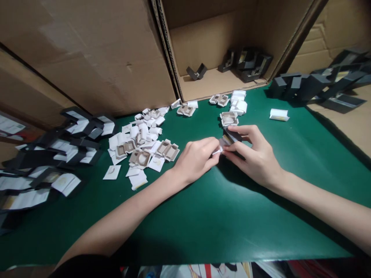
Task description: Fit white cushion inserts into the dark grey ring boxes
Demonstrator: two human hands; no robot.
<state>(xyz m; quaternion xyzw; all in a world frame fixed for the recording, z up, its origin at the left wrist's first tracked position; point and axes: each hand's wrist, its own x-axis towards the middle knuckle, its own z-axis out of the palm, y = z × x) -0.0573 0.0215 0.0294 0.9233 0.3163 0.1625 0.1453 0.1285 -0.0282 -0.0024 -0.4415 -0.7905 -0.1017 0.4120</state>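
Note:
Just above the green table, my right hand [256,154] is closed around a small black box [232,135], gripping it between thumb and fingers. My left hand [198,158] meets it from the left, its fingertips pinching a white folded paper piece [217,150] at the box's edge. Whether that paper sits inside the box or only against it is hidden by the fingers. A grey-white cardboard insert [228,118] lies right behind the box. To the left of my left hand spreads a pile of white and grey folded inserts [142,135].
Black boxes with white linings [75,148] are heaped at the left. More black boxes [315,87] stand at the right, and several lie inside an open cardboard carton [197,90] at the back. A single white folded piece [279,114] rests on the green table [232,224].

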